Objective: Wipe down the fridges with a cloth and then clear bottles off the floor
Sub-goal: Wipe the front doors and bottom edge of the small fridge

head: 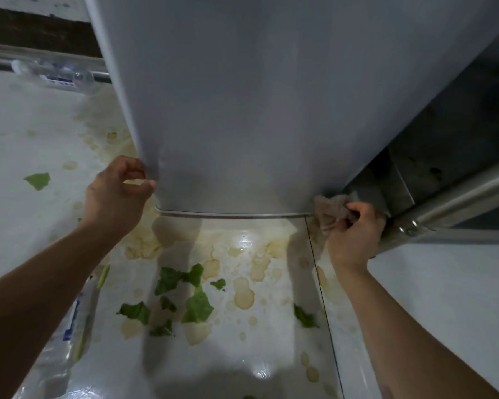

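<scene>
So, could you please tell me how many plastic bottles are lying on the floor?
2: one bottle at upper left beside the fridge, another bottle under the left forearm at lower left. More may be hidden.

A: How is the fridge [271, 96] seen?
B: As a plain grey door reaching down to a metal strip at its bottom edge.
A: And the cloth [330, 212]?
B: Beige, bunched up, pressed at the door's lower right corner.
A: Bottles?
B: One clear bottle [54, 74] is laid on the floor far left; another [69, 326] lies nearer, partly hidden
</scene>
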A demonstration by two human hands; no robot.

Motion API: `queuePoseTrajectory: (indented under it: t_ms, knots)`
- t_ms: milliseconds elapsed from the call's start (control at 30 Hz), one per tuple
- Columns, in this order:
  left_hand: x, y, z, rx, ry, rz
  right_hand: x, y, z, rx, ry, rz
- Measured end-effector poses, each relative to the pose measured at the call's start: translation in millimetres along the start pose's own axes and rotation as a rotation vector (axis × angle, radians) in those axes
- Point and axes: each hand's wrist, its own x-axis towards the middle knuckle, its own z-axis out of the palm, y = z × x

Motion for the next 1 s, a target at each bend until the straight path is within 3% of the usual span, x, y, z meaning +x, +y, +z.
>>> queuePoseTrajectory:
  t_ms: [200,233,333,433,500,700,833,900,1000]
  knots:
    - [0.8,-6.0,4.9,-0.055,0.036,-0.002,10.1,-4.7,33.8,0.240,-0.032,0.122]
    - [1.1,-7.5,5.1,-0.060,0.036,0.011,13.9,3.5,39.2,0.230,0.018,0.131]
    - [2.4,-11.9,5.2,-0.062,0.024,0.043,11.0,14.8,52.7,0.142,-0.078,0.183]
    - [3.4,-12.5,5.6,-0.077,0.027,0.042,10.2,4.0,53.2,0.078,-0.096,0.405]
    - [3.1,-11.6,5.5,-0.088,0.025,0.041,13.2,1.8,54.9,0.202,-0.099,0.583]
    - [2.4,-8.4,5.8,-0.065,0.030,0.057,-37.8,-44.3,95.0,0.701,-0.080,0.771]
    - [3.1,-7.8,3.2,-0.029,0.021,0.066,-66.6,-74.0,100.3,0.685,-0.127,0.713]
    - [3.0,-7.8,2.3,-0.019,0.021,0.079,-58.6,-62.5,88.8,0.529,-0.083,0.677]
    - [3.1,-9.0,1.4,-0.009,0.015,0.089,-33.1,-40.9,59.5,0.323,-0.173,0.690]
